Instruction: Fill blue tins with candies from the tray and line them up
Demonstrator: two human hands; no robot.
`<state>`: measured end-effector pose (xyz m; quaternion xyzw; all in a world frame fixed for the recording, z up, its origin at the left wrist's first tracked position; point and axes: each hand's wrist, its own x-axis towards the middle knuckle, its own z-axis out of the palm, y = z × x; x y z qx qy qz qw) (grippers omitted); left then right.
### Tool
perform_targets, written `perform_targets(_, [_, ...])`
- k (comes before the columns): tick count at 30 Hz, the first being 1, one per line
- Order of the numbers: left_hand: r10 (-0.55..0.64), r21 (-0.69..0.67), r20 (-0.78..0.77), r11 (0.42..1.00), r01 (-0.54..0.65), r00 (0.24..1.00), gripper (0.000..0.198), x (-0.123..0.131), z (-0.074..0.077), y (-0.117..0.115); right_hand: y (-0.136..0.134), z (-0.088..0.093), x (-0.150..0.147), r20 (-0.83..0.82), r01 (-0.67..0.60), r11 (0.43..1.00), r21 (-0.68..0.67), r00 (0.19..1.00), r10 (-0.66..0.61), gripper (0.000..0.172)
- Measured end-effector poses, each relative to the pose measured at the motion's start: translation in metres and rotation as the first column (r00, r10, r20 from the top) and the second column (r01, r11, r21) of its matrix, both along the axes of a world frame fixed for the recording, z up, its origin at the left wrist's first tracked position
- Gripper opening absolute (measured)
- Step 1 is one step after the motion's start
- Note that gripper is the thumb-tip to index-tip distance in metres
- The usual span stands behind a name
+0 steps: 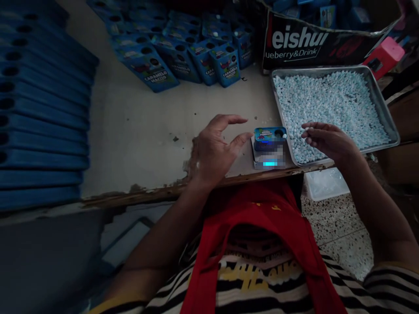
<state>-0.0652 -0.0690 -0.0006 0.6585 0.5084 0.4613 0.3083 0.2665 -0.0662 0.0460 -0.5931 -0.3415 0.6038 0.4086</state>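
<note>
A small blue candy box [269,133] labelled "Caramelo" lies on a little digital scale [269,164] with a lit cyan display. The box has a dark round hole at its right end, and a pale candy [284,136] shows at the rim. My left hand [220,146] is just left of the box, thumb and forefinger spread, holding nothing. Over the near left part of a metal tray [394,131], my right hand [327,138] pinches small candies between its fingertips; how many is hidden. The tray holds a layer of small white and pale-blue candies [340,104].
Rows of upright blue boxes [176,56] stand at the back. Stacked blue boxes [42,131] line the left side. A black carton [294,43] with more blue boxes sits behind the tray, beside a pink-red object [386,56]. The table's worn front edge [163,189] is chipped.
</note>
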Motion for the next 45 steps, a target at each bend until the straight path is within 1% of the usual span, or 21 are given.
perform_targets(3, [-0.089, 0.078, -0.072, 0.992, 0.094, 0.993, 0.026, 0.026, 0.014, 0.01, -0.003, -0.005, 0.007, 0.039, -0.063, 0.997, 0.04, 0.997, 0.061, 0.019])
perform_targets(5, [-0.177, 0.087, -0.114, 0.978, 0.188, 0.978, 0.029, 0.047, 0.019, 0.021, -0.006, -0.008, 0.01, 0.051, -0.095, 0.994, 0.048, 0.994, 0.093, 0.026])
perform_targets(8, [-0.272, 0.037, -0.202, 0.958, 0.285, 0.941, 0.032, 0.072, 0.018, 0.037, -0.01, -0.011, 0.014, 0.043, -0.112, 0.992, 0.052, 0.993, 0.109, 0.029])
perform_targets(10, [-0.32, -0.024, -0.245, 0.946, 0.324, 0.915, 0.029, 0.081, 0.016, 0.044, -0.013, -0.012, 0.015, 0.019, -0.099, 0.993, 0.058, 0.995, 0.098, 0.03])
perform_targets(14, [-0.375, -0.104, -0.178, 0.927, 0.361, 0.91, 0.023, 0.081, 0.013, 0.046, -0.014, -0.009, 0.016, -0.013, -0.078, 0.995, 0.055, 0.997, 0.079, 0.025])
perform_targets(16, [-0.379, -0.105, -0.13, 0.924, 0.368, 0.916, 0.02, 0.078, 0.013, 0.045, -0.013, -0.008, 0.014, -0.009, -0.075, 0.996, 0.047, 0.997, 0.075, 0.023])
perform_targets(19, [-0.385, -0.092, -0.125, 0.922, 0.376, 0.914, 0.021, 0.077, 0.014, 0.044, -0.009, -0.009, 0.011, -0.003, -0.091, 0.994, 0.052, 0.996, 0.091, 0.025])
perform_targets(21, [-0.397, -0.084, -0.139, 0.917, 0.389, 0.907, 0.033, 0.075, 0.015, 0.045, -0.005, -0.012, 0.011, 0.022, -0.103, 0.992, 0.073, 0.995, 0.101, 0.027])
perform_targets(23, [-0.409, -0.074, -0.138, 0.913, 0.402, 0.902, 0.055, 0.069, 0.016, 0.044, -0.003, -0.014, 0.012, 0.153, -0.11, 0.984, 0.142, 0.984, 0.088, 0.026])
perform_targets(25, [-0.407, -0.069, -0.123, 0.913, 0.401, 0.905, 0.081, 0.058, 0.016, 0.042, -0.001, -0.011, 0.013, 0.414, -0.163, 0.944, 0.286, 0.91, 0.032, 0.023])
perform_targets(27, [-0.385, -0.077, -0.11, 0.922, 0.378, 0.916, 0.098, 0.044, 0.012, 0.036, -0.001, -0.004, 0.01, 0.647, -0.295, 0.855, 0.426, 0.76, -0.061, 0.024])
perform_targets(29, [-0.351, -0.104, -0.109, 0.934, 0.341, 0.93, 0.105, 0.03, 0.006, 0.029, -0.001, 0.005, 0.001, 0.752, -0.444, 0.764, 0.468, 0.654, -0.08, 0.027])
perform_targets(32, [-0.317, -0.164, -0.112, 0.941, 0.297, 0.942, 0.099, 0.014, -0.002, 0.021, 0.001, 0.011, -0.017, 0.804, -0.646, 0.657, 0.389, 0.586, 0.1, 0.027])
perform_targets(34, [-0.302, -0.192, -0.11, 0.941, 0.278, 0.947, 0.094, 0.009, -0.006, 0.018, 0.005, 0.011, -0.029, 0.821, -0.733, 0.591, 0.336, 0.535, 0.197, 0.024])
perform_targets(35, [-0.294, -0.197, -0.107, 0.943, 0.269, 0.95, 0.093, 0.007, -0.007, 0.018, 0.006, 0.01, -0.033, 0.826, -0.754, 0.571, 0.324, 0.52, 0.219, 0.021])
perform_targets(37, [-0.28, -0.198, -0.105, 0.946, 0.256, 0.954, 0.091, 0.004, -0.007, 0.018, 0.008, 0.01, -0.039, 0.816, -0.753, 0.576, 0.32, 0.527, 0.236, 0.016])
perform_targets(38, [-0.278, -0.199, -0.106, 0.947, 0.254, 0.955, 0.09, 0.003, -0.007, 0.019, 0.008, 0.011, -0.04, 0.799, -0.734, 0.597, 0.325, 0.55, 0.242, 0.014])
perform_targets(40, [-0.279, -0.203, -0.109, 0.946, 0.253, 0.954, 0.088, 0.0, -0.007, 0.02, 0.006, 0.017, -0.038, 0.74, -0.65, 0.67, 0.359, 0.636, 0.22, 0.011])
perform_targets(42, [-0.272, -0.203, -0.107, 0.948, 0.246, 0.956, 0.087, -0.004, -0.007, 0.021, 0.004, 0.024, -0.029, 0.678, -0.51, 0.741, 0.436, 0.728, 0.103, 0.01])
perform_targets(43, [-0.263, -0.201, -0.103, 0.95, 0.239, 0.959, 0.087, -0.006, -0.007, 0.022, 0.005, 0.027, -0.022, 0.662, -0.449, 0.759, 0.471, 0.749, 0.033, 0.007])
perform_targets(45, [-0.244, -0.19, -0.09, 0.956, 0.224, 0.966, 0.087, -0.01, -0.007, 0.024, 0.008, 0.028, -0.005, 0.685, -0.386, 0.774, 0.501, 0.724, -0.083, 0.009])
